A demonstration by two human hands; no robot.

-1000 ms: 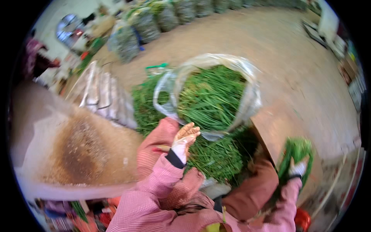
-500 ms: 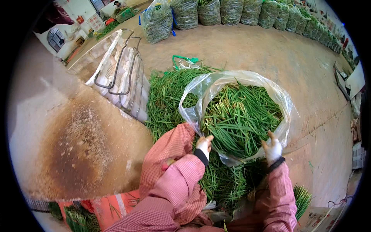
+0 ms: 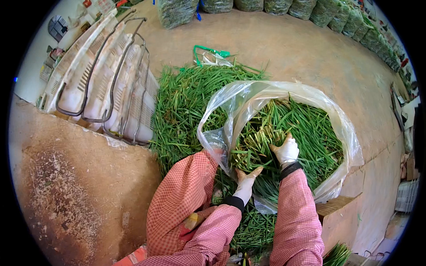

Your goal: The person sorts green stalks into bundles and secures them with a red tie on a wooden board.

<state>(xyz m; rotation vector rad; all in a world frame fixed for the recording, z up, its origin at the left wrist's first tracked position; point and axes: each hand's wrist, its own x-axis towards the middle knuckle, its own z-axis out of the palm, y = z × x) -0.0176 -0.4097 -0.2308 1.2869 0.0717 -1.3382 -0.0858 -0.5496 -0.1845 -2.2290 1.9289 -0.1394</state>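
Right hand (image 3: pixel 286 150) lay on the green stalks (image 3: pixel 306 133) inside the clear plastic bag (image 3: pixel 248 99), its fingertips buried among them — the grip could not be read. Left hand (image 3: pixel 245 182) reached under the bag's near rim; its palm was turned away. The bag's lower part was hidden behind both sleeves, and the row of filled sacks (image 3: pixel 346 20) along the far edge was cut off by the rim — contents too small to tell.

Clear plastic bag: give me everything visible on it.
The clear plastic bag is thin, glossy film, crinkled, its mouth open wide and facing up. It is packed with long green stalks. It sits on the floor amid loose greens. The right hand presses the stalks inside; the left hand is at its near rim.
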